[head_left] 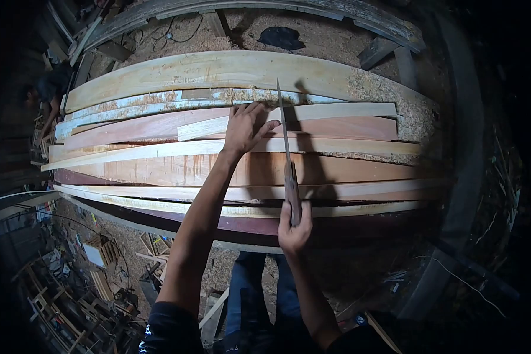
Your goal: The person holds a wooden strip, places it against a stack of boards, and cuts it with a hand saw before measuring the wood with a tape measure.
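From the head camera, the person's left hand (246,127) lies flat on a pale narrow strip (312,115) of wood, fingers spread and pressing down, its grip holding nothing closed. That strip rests on top of a stack of long planks (177,168) laid side by side across the counter (389,94), some reddish, some light, with sawdust scattered along the far edge. The right hand (293,230) is nearer the body, its grip wrapped tight around the wooden handle of a handsaw (287,150). The saw's blade runs away from the person across the planks, its tip reaching the pale strip just beside the left hand's fingertips. A shadow of the saw and arm falls to the right of the blade. Below the counter's near edge the person's jeans (248,295) show, above a floor littered with wood offcuts (100,259) and shavings. Another person (47,94) crouches at the far left end of the planks.
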A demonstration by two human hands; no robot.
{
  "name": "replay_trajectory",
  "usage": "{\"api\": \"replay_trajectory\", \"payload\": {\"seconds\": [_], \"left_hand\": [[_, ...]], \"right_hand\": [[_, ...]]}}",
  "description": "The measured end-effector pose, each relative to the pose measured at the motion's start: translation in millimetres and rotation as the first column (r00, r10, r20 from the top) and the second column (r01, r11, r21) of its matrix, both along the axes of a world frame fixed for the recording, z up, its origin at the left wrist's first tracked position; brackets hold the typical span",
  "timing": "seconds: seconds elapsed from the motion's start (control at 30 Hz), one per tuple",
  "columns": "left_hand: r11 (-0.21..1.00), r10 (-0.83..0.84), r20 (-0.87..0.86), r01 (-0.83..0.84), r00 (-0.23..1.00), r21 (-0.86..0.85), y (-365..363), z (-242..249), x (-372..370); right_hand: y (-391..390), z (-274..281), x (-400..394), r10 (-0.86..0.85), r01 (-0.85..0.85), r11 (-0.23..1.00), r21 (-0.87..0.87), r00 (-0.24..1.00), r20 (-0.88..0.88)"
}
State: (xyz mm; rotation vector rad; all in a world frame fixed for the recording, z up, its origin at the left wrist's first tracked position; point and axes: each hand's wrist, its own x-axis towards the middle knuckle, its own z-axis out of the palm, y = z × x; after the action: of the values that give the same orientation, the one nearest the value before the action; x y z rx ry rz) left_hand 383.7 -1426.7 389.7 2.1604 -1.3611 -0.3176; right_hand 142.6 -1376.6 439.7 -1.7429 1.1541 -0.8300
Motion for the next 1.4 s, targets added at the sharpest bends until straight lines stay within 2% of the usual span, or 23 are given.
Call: {"api": "replay_trajectory", "payload": {"seconds": [0.03,0.1,0.2,0.3,0.37,0.43,0.5,0.53,0.63,0.7,0.77,0.8,0.93,1.03,1.07,1.17,1.23,1.4], "left_hand": [[1.0,-0.008,0.013,0.008,1.0,-0.008,-3.1,-1.4,2.9],[0.997,-0.018,0.003,0.018,1.0,-0.073,-1.2,-6.3,2.4],[1.0,-0.01,0.001,0.01,1.0,-0.024,2.4,-6.2,-0.6],[0.999,0.002,0.052,0.001,0.999,-0.051,-1.5,-8.1,-0.3],[0.999,0.01,0.092,-0.006,0.996,-0.054,3.2,-12.0,-1.9],[1.0,-0.02,-0.012,0.02,1.0,0.003,-1.5,-0.4,0.6],[0.999,-0.016,0.013,0.016,1.0,-0.039,-2.1,-7.5,3.6],[0.997,-0.019,0.035,0.022,0.999,-0.075,0.6,-11.3,2.7],[0.999,-0.02,0.019,0.021,1.0,-0.032,-0.3,-10.8,3.2],[0.999,-0.026,0.013,0.026,1.0,-0.038,0.2,-9.3,1.8],[1.0,0.001,0.017,-0.001,1.0,-0.001,1.0,-8.5,1.6],[1.0,-0.004,0.019,0.004,1.0,0.001,2.5,-9.8,1.7],[0.995,-0.03,0.066,0.036,0.997,-0.088,2.0,-10.8,2.0],[0.995,-0.035,0.049,0.039,0.998,-0.088,6.5,-9.1,-0.5],[0.997,-0.02,0.052,0.024,0.998,-0.071,6.2,-6.5,-1.5],[0.991,-0.075,0.069,0.082,0.995,-0.109,6.9,-13.7,3.0],[0.987,-0.086,0.062,0.093,0.994,-0.131,7.5,-13.2,3.8],[0.989,-0.066,0.037,0.07,0.997,-0.127,8.8,-12.3,2.1]], "right_hand": [[6.0,-1.4,-12.5,0.015,-0.017,0.999,0.039,0.998,0.056],[14.2,-2.2,-27.1,0.014,-0.014,1.0,-0.013,1.0,-0.006],[13.8,13.8,-13.6,-0.036,0.037,0.995,0.094,0.999,-0.008],[16.9,7.2,-6.4,-0.059,0.061,0.994,0.095,0.998,-0.025],[18.4,-1.4,-11.8,-0.079,0.08,0.995,0.063,0.997,-0.014],[29.7,-1.9,-20.7,-0.086,0.085,0.995,0.055,0.996,0.016],[38.6,-7.0,-28.4,-0.134,0.133,0.991,0.016,0.991,0.021],[39.1,-7.3,-32.3,-0.132,0.135,0.99,0.05,0.99,-0.054],[37.4,-6.9,-30.3,-0.132,0.133,0.991,0.005,0.987,-0.09],[35.7,2.5,-28.2,-0.122,0.123,0.992,0.012,0.991,-0.057],[31.1,19.6,-25.2,-0.128,0.122,0.988,0.099,0.99,0.053],[29.8,28.2,-25.9,-0.112,0.108,0.983,0.151,0.994,0.019],[35.2,29.9,-28.3,-0.116,0.116,0.99,0.075,0.993,-0.004],[43.5,37.6,-27.0,-0.165,0.165,0.986,0.011,0.981,0.106],[36.2,39.9,-16.7,-0.166,0.156,0.985,0.073,0.975,0.148],[3.0,22.0,21.0,-0.181,0.182,0.983,-0.015,0.982,0.055],[-17.4,2.1,38.8,-0.176,0.179,0.983,-0.029,0.98,0.094],[-45.1,-11.0,53.9,-0.1,0.1,0.995,-0.016,0.994,0.043]]}}
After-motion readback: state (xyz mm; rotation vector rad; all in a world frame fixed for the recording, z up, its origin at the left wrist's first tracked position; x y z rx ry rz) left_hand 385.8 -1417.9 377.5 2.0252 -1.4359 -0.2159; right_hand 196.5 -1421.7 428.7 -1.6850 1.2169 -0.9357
